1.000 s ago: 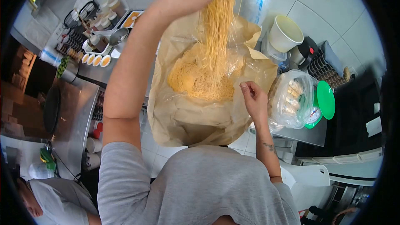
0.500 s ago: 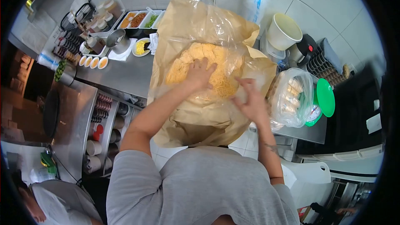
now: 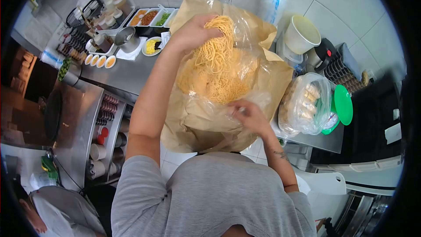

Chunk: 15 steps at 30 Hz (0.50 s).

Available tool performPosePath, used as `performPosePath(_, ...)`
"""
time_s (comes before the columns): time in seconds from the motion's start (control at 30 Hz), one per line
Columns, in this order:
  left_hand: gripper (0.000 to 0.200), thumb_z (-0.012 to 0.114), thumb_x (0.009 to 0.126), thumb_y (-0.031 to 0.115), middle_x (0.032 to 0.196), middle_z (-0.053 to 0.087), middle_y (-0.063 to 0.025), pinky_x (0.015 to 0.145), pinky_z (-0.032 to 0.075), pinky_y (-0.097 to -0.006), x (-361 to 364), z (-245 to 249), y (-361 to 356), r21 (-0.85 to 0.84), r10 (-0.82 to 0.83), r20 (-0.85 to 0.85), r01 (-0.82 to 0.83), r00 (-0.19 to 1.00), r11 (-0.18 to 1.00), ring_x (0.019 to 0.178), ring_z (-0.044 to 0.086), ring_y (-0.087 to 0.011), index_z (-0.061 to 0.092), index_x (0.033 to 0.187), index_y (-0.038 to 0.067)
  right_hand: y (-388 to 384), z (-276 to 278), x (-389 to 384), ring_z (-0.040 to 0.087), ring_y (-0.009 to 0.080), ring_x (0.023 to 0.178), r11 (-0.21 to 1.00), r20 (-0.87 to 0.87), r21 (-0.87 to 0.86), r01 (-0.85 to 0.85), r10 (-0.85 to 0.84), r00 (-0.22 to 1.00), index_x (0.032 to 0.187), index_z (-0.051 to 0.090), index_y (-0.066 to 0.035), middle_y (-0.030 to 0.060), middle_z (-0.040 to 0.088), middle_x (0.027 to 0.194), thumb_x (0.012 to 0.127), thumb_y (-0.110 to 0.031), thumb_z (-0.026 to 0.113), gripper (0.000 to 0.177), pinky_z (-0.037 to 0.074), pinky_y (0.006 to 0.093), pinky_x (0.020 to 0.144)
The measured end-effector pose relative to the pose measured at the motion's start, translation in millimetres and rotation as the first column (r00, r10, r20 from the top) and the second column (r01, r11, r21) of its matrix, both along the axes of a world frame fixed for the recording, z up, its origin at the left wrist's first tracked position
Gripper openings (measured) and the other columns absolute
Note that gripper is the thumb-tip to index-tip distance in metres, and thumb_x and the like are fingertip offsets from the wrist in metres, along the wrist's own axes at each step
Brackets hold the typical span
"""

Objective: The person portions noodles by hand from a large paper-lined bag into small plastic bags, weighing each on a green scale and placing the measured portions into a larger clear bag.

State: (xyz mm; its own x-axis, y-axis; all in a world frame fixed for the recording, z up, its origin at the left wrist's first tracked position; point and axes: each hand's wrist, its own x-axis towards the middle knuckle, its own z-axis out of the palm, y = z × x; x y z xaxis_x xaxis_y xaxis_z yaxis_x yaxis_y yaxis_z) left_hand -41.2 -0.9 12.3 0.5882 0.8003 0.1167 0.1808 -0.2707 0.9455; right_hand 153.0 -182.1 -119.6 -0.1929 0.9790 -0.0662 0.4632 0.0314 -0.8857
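A bunch of thin yellow noodles [image 3: 218, 52] hangs from my left hand [image 3: 197, 30], whose fingers are closed round its top. The strands trail down over a larger heap of noodles [image 3: 230, 88]. That heap lies in a clear plastic bag [image 3: 259, 98] inside a big, opened brown paper bag [image 3: 206, 129]. At the near edge of the heap, my right hand [image 3: 251, 117] has its fingers curled and pinched on the plastic bag's edge, slightly blurred.
Left on the steel counter [image 3: 116, 77] are egg halves [image 3: 100, 62], a metal pot [image 3: 126, 39], a bowl with yellow food [image 3: 151, 46] and topping trays [image 3: 149, 17]. Right stand a bag of pale rolls [image 3: 307, 103], a green lid [image 3: 343, 104] and a white tub [image 3: 302, 34]. Another person [image 3: 61, 210] is lower left.
My left hand has gone from lying spread on the noodles to gripping a bunch, lifted up and away from me. My right hand has moved left and nearer me, its fingers now curled.
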Motion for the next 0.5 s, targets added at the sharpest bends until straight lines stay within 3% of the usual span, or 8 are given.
performPosePath(0.03, 0.039, 0.061, 0.078, 0.006, 0.101, 0.062, -0.0072, 0.081, 0.049, -0.0284, 0, 1, -3, -0.086, 0.003, 0.108, 0.007, 0.994, 0.996, 0.092, 0.061, -0.0157, 0.054, 0.116, -0.001, 6, -1, 11, 0.059, 0.015, 0.086, 0.995, -0.071, 0.011, 0.098, -0.097, 0.993, 0.101, 0.065, -0.007, 0.0025, 0.063, 0.091, 0.08, -0.026, 0.066, 0.028, 0.046, 0.0274, 0.074)
performPosePath(0.1, 0.039, 0.059, 0.078, 0.004, 0.101, 0.062, -0.008, 0.079, 0.051, -0.0278, 2, -1, -9, -0.25, 0.033, 0.316, 0.05, 0.948, 0.967, 0.091, 0.062, -0.0152, 0.052, 0.116, -0.002, 12, 19, 26, 0.057, 0.0129, 0.081, 0.933, -0.333, -0.132, 0.334, -0.359, 0.872, 0.098, 0.064, -0.004, 0.0031, 0.059, 0.083, 0.079, -0.022, 0.065, 0.025, 0.045, 0.0259, 0.071)
performPosePath(0.2, 0.037, 0.057, 0.075, 0.0, 0.096, 0.063, -0.0096, 0.074, 0.053, -0.03, -1, -28, -5, -0.348, 0.061, 0.414, 0.096, 0.908, 0.933, 0.085, 0.064, -0.0171, 0.054, 0.112, -0.003, 27, 39, 33, 0.055, 0.0103, 0.075, 0.908, -0.727, -0.076, 0.413, -0.333, 0.6, 0.098, 0.061, -0.004, -0.0014, 0.056, 0.078, 0.08, -0.015, 0.061, 0.021, 0.044, 0.0257, 0.068)
performPosePath(0.3, 0.039, 0.055, 0.075, 0.0, 0.101, 0.062, -0.0114, 0.077, 0.053, -0.0311, -6, -72, -3, -0.438, 0.06, 0.54, 0.22, 0.839, 0.872, 0.088, 0.064, -0.0189, 0.052, 0.114, -0.004, 37, 38, 34, 0.055, 0.0104, 0.072, 0.83, -0.668, 0.115, 0.546, -0.342, 0.661, 0.1, 0.058, -0.003, -0.0003, 0.058, 0.08, 0.081, -0.012, 0.058, 0.021, 0.044, 0.0264, 0.064)
performPosePath(0.4, 0.037, 0.054, 0.075, 0.001, 0.099, 0.063, -0.0124, 0.076, 0.054, -0.0336, -7, -100, -10, -0.559, 0.174, 0.595, 0.249, 0.785, 0.791, 0.086, 0.064, -0.0211, 0.053, 0.111, -0.004, 61, 1, 46, 0.054, 0.0112, 0.07, 0.835, -0.378, 0.183, 0.519, -0.428, 0.821, 0.095, 0.06, -0.002, 0.001, 0.059, 0.08, 0.08, -0.013, 0.059, 0.019, 0.044, 0.026, 0.063)
performPosePath(0.5, 0.035, 0.054, 0.075, 0.002, 0.097, 0.063, -0.0122, 0.076, 0.054, -0.0338, -2, -106, -30, -0.63, 0.261, 0.595, 0.239, 0.761, 0.739, 0.085, 0.064, -0.0212, 0.054, 0.11, -0.003, 81, -24, 40, 0.052, 0.0058, 0.07, 0.811, -0.134, 0.138, 0.569, -0.554, 0.822, 0.09, 0.061, -0.003, 0.0003, 0.059, 0.077, 0.083, -0.014, 0.058, 0.013, 0.042, 0.0224, 0.058)
